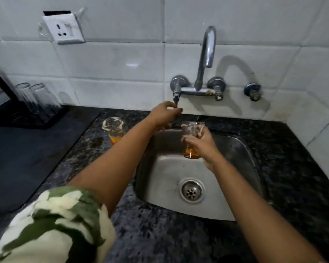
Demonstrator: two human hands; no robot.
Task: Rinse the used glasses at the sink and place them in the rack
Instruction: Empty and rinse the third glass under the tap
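Note:
My right hand (201,143) grips a used glass (192,130) upright over the steel sink (160,171); a little orange liquid sits in its bottom and foam clings to its inside. My left hand (164,114) reaches up to the left tap handle (176,97) of the wall faucet (205,54), its fingers pinched on the handle's tip. A second used glass (113,130) with orange dregs stands on the counter left of the sink. Two clean glasses (36,99) stand upside down in the black rack (27,120) at far left.
Dark speckled stone counter (179,236) surrounds the sink, whose drain (191,190) lies at the centre. A dark mat (17,158) covers the counter's left part. A small blue-ringed valve (253,91) sticks out of the tiled wall at right, and a wall socket (64,28) sits upper left.

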